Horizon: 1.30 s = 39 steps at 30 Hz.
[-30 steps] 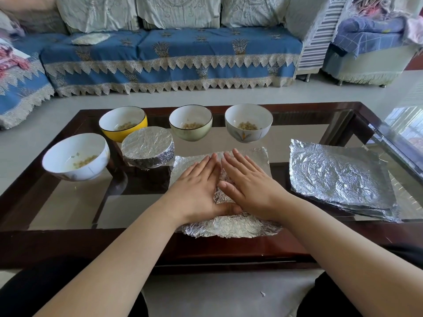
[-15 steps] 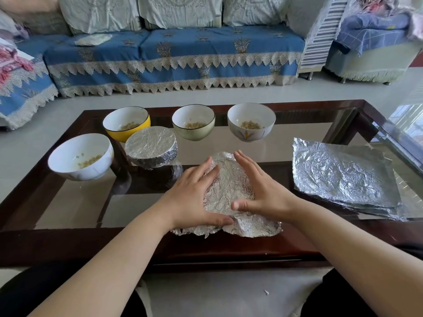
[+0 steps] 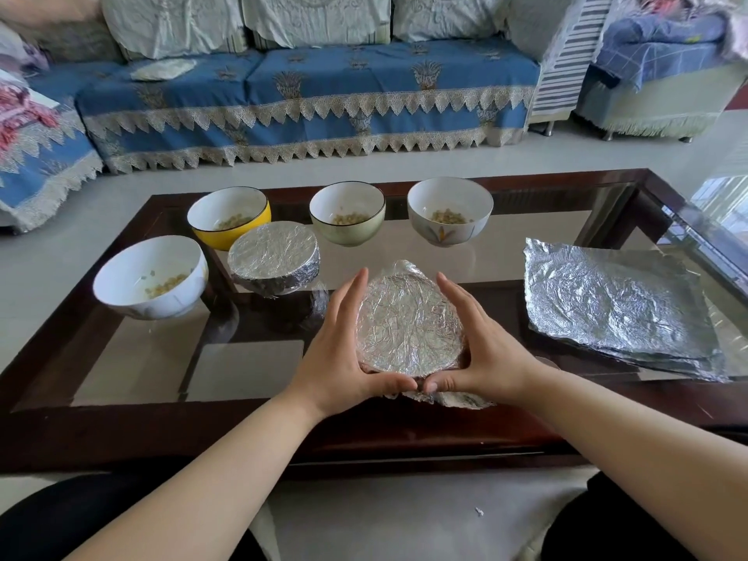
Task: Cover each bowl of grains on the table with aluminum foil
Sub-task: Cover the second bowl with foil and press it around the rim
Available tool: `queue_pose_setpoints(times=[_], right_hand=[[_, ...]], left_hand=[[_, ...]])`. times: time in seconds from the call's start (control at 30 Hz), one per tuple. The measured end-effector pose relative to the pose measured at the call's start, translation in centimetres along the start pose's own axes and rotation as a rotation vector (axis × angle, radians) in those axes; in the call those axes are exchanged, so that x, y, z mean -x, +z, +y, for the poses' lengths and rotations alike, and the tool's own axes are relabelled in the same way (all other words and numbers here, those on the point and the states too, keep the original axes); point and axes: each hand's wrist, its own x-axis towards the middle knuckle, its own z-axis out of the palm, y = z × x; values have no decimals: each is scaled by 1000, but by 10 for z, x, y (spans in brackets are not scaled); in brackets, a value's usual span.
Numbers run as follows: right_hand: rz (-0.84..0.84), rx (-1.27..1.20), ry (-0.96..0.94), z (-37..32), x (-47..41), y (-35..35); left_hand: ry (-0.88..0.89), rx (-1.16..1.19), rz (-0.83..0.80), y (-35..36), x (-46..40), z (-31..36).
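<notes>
1. A glass-topped coffee table [image 3: 259,374] with a dark wood frame, seen from above by a seated person; both bare forearms reach in from the near edge.
2. Near the middle of the near edge sits a bowl under a foil sheet [image 3: 409,325]. The foil is stretched flat over the rim, and loose foil sticks out at the bowl's near side.
3. Left hand [image 3: 344,350] cups the foil's left side – fingers straight and together along the side, thumb curved round the near rim.
4. Right hand [image 3: 481,350] mirrors it on the right side, fingers together, thumb on the near rim. The two thumb tips almost meet.
5. Just left of and behind this bowl stands a foil-covered bowl [image 3: 274,257], fully wrapped.
6. Four bowls are uncovered, each w/ a few pale grains: a white bowl [image 3: 151,277] toward the left edge, then along the far edge a yellow bowl [image 3: 228,216], a pale green bowl [image 3: 347,214] and a white flower-print bowl [image 3: 449,210].
7. Toward the right edge lies a stack of foil sheets [image 3: 615,301] – flat and crinkled.
8. Beyond the table, a blue sofa [image 3: 307,95] w/ lace trim and pale cushions.
</notes>
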Motion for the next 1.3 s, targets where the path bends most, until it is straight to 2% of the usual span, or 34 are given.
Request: queue_pose_setpoints(times=[0.23, 0.37, 0.43, 0.63, 0.73, 0.8, 0.9, 1.03, 1.2, 1.3], right_hand=[[162, -17, -70, 5, 1, 17], [202, -5, -74, 7, 0, 21], [200, 0, -79, 8, -1, 20], [163, 35, -85, 11, 1, 15], [153, 100, -80, 9, 1, 13], [158, 132, -90, 8, 1, 13], [164, 140, -88, 8, 0, 14], [160, 134, -73, 9, -1, 14], [145, 74, -72, 6, -1, 12], [114, 47, -58, 5, -1, 11]], left_hand=[[44, 16, 101, 13, 1, -7], [66, -8, 126, 15, 0, -8], [52, -36, 89, 12, -2, -11], [-21, -50, -159, -13, -4, -9], [-3, -210, -140, -21, -13, 0], [82, -363, -121, -22, -30, 11], [178, -461, -140, -13, -58, 22], [122, -483, -244, -1, -76, 18], [86, -574, -246, 5, -77, 16], [70, -532, -245, 4, -77, 19]])
